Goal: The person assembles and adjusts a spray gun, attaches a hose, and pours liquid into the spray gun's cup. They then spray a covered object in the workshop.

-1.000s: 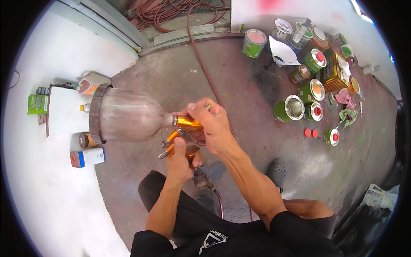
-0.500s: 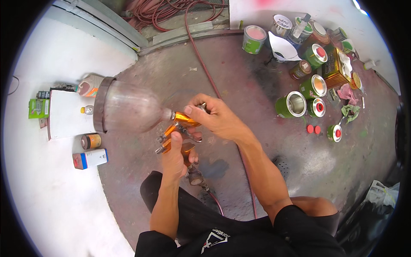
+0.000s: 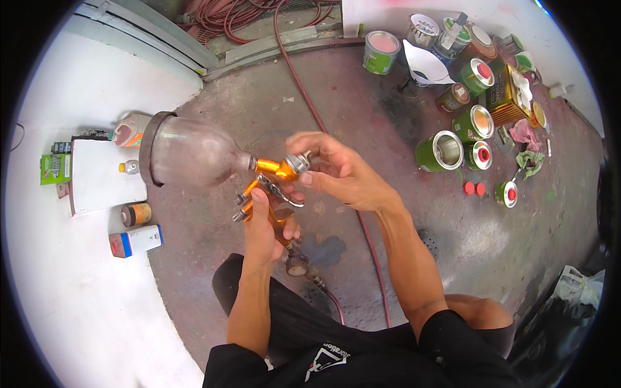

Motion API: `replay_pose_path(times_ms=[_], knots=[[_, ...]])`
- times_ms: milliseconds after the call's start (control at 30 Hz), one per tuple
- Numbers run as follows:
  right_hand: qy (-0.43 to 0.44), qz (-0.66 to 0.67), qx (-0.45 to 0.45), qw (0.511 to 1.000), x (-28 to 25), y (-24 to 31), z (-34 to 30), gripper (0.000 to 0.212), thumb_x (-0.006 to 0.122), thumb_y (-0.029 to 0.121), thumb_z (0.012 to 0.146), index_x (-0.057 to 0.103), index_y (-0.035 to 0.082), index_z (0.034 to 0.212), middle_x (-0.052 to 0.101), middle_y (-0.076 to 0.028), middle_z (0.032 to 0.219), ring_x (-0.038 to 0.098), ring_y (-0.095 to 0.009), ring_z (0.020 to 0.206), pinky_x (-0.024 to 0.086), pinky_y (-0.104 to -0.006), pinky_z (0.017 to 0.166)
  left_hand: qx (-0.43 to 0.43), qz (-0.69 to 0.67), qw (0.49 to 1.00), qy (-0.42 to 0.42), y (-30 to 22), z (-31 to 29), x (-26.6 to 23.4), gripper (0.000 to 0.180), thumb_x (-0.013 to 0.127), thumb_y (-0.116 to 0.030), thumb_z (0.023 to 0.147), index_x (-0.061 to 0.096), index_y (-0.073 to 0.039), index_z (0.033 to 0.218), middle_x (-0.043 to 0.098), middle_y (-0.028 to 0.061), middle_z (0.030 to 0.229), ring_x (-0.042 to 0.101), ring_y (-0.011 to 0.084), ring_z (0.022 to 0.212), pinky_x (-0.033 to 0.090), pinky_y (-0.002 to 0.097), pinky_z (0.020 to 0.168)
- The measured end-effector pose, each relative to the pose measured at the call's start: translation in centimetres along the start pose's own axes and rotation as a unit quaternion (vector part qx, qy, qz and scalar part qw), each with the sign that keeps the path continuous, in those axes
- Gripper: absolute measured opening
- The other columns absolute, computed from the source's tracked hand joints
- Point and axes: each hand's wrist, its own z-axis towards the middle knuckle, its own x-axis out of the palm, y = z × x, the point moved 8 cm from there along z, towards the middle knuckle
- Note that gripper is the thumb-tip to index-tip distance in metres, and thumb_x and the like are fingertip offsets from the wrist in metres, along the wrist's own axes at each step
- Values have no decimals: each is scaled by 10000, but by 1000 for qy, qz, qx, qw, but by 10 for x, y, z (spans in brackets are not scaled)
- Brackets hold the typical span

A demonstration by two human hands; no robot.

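My left hand [image 3: 262,233] is wrapped around the handle of a gold spray gun [image 3: 275,169], thumb near its rear knobs. The gun is tipped so that its cloudy gravity cup [image 3: 194,152], with a dark lid, lies sideways to the left. My right hand [image 3: 352,178] is just right of the silver air cap [image 3: 297,163]. Its thumb and fingers are parted around the cap, the fingers slightly blurred; any light contact is hard to make out. Under the handle are a round gauge [image 3: 297,264] and a red air hose [image 3: 334,304].
Several paint cans [image 3: 440,152] stand on the floor at right, beside a white paper strainer [image 3: 427,66] and rags [image 3: 530,163]. A red hose [image 3: 304,97] crosses the floor. Bottles and a blue-white can [image 3: 136,240] are at left; a black bag [image 3: 550,336] lies lower right.
My right hand has loosened from the front of the gun and shifted slightly right, exposing the silver air cap. My left hand keeps its hold; the cup has moved slightly up and left.
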Motion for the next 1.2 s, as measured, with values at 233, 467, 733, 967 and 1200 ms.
replay_pose_path(times_ms=[233, 467, 733, 967, 1200], knots=[[104, -165, 333, 923, -7, -15, 2, 699, 797, 407, 948, 525, 25, 1467, 618, -148, 1352, 675, -217, 1070, 549, -348, 928, -18, 9, 999, -30, 3, 3, -3, 755, 499, -736, 1041, 642, -27, 1258, 739, 143, 1084, 510, 133, 517, 496, 330, 536], [-56, 31, 52, 997, -23, -1, 0, 608, 710, 520, 984, 642, -10, 1273, 681, -104, 935, 641, -166, 795, 531, -340, 733, -20, 17, 999, -24, 3, -1, 4, 736, 515, -722, 1041, 650, -29, 1249, 749, 152, 1098, 519, 140, 517, 502, 338, 537], [6, -52, 221, 974, -10, -9, 3, 529, 644, 490, 1031, 670, -12, 1196, 652, -81, 878, 589, -141, 706, 495, -326, 660, -10, 40, 999, 14, 7, -3, 12, 747, 435, -717, 1071, 666, -32, 1258, 770, 139, 1078, 539, 124, 506, 520, 339, 536], [26, -167, 326, 930, -29, 0, -8, 666, 606, 604, 1036, 700, -21, 824, 548, -42, 595, 541, -142, 582, 448, -350, 564, 1, 79, 997, 17, 8, -8, 18, 729, 473, -706, 1060, 666, -31, 1257, 771, 153, 1093, 554, 132, 512, 540, 344, 551], [33, -161, 244, 956, -31, 9, -8, 664, 609, 568, 1050, 722, -42, 815, 568, -48, 573, 567, -145, 550, 440, -362, 520, 13, 60, 998, 21, 3, -6, 21, 685, 516, -669, 1061, 629, -40, 1308, 751, 162, 1109, 580, 141, 536, 549, 328, 558]])
